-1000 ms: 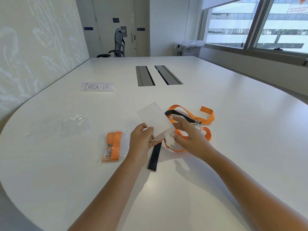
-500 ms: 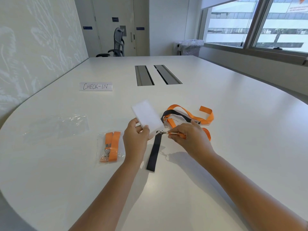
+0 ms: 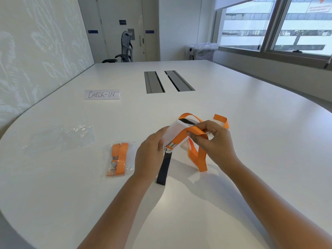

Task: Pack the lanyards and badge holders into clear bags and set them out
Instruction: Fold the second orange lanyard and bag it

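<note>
On a white meeting-room counter [image 3: 233, 108], the left hand [image 3: 149, 155] pinches a badge holder [image 3: 175, 132], apparently by its edge; the right hand [image 3: 212, 139] grips the orange lanyard [image 3: 190, 135] folded across it. The loose loop below the fingers could unfold, spoiling the bundle before bagging.

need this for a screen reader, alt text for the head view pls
The left hand holds a white badge holder while the right hand folds an orange lanyard over it, above a white table. A packed bag lies left.
</note>
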### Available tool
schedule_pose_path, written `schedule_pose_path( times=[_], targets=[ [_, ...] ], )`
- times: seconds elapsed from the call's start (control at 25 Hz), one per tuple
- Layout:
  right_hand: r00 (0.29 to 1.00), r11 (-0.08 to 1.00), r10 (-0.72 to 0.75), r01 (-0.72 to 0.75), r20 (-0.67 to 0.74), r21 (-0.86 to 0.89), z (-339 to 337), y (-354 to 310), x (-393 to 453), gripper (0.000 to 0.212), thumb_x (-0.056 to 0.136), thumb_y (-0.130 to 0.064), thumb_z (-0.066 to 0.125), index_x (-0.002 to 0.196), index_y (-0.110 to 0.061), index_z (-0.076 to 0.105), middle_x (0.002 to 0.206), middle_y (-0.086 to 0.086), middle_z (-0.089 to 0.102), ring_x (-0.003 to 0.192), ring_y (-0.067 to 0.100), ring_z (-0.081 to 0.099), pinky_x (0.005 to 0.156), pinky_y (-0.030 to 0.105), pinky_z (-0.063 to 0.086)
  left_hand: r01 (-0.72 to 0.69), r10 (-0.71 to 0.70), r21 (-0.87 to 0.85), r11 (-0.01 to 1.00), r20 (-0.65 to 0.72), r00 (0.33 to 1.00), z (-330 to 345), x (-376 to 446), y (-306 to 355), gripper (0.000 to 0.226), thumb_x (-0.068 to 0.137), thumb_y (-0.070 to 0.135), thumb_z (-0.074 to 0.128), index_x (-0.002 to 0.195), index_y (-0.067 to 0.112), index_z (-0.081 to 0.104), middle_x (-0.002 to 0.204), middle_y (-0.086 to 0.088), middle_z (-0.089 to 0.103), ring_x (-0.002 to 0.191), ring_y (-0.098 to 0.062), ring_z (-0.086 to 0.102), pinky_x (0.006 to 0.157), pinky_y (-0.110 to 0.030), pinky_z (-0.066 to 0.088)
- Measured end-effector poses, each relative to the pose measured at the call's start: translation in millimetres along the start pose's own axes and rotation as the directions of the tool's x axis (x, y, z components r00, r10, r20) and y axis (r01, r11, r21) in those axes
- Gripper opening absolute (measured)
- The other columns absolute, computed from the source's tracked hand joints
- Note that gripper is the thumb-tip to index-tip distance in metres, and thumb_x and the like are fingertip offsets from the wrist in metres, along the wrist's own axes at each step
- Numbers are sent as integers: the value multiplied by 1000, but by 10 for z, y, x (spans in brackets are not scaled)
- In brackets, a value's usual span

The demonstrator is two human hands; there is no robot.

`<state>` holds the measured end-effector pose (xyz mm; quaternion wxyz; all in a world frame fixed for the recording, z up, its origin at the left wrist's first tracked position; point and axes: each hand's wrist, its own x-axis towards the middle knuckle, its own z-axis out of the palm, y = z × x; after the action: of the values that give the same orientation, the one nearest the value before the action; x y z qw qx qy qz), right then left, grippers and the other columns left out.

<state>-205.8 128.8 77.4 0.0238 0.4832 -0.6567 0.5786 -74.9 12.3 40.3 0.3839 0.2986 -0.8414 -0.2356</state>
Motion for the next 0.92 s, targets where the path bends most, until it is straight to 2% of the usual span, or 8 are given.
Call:
schedule_pose_path(
  times=[0.2,0.32,0.4,0.48,0.56,0.68,0.8,0.92],
  targets=[
    [967,936,254,-241,-19,255,-79,34,96,5,80,-25,69,76,-26,68,64,-15,65,64,0,60,60,12,49,-3,41,-197,980,192,981,-24,31,-12,40,94,10,46,133,20,47,131,-3,54,119,-18,51,94,-20,40],
    [926,854,378,-357,21,379,-149,101,127,9,81,-29,68,75,-23,69,64,-5,66,67,10,62,67,24,54,77,21,-314,946,299,954,-55,57,21,37,93,11,48,130,18,50,129,-3,56,117,-17,54,95,-21,45],
    [900,825,434,-418,48,381,-189,165,141,14,82,-33,67,75,-21,70,68,1,68,67,14,64,69,27,56,172,23,-473,864,379,925,-78,64,68,35,92,10,50,127,14,51,118,-6,62,107,-15,61,92,-25,50],
    [887,854,458,-456,53,252,-213,250,165,22,85,-36,63,78,-16,69,66,3,65,59,10,61,67,27,54,251,34,-618,745,412,911,-98,55,97,33,91,9,51,123,13,54,105,-2,68,92,-9,66,83,-22,53],
    [889,888,453,-457,71,51,-208,319,182,23,89,-33,57,87,-13,67,71,1,64,53,5,58,65,26,49,313,12,-678,665,429,903,-103,56,105,31,89,10,53,120,13,57,97,5,70,83,-6,67,76,-22,54],
    [932,935,339,-319,127,-158,-165,339,144,28,90,-28,55,118,-23,57,98,-7,63,83,3,60,75,21,41,394,-40,-732,556,450,892,-93,60,91,26,88,8,54,110,17,63,83,7,73,74,-8,68,66,-24,56],
    [950,977,215,-209,228,-50,-133,300,108,47,88,-16,60,129,-31,43,119,-14,55,107,2,54,87,16,40,444,-45,-735,512,493,869,-91,55,91,23,87,9,56,105,19,65,83,1,72,71,-12,68,63,-27,57],
    [931,968,186,-228,313,103,-88,257,69,47,86,-10,62,123,-34,47,108,-22,64,102,-3,60,79,12,49,489,-34,-689,535,561,827,-70,33,102,25,86,11,57,111,13,62,89,-1,72,76,-14,69,65,-30,59]
  ],
)
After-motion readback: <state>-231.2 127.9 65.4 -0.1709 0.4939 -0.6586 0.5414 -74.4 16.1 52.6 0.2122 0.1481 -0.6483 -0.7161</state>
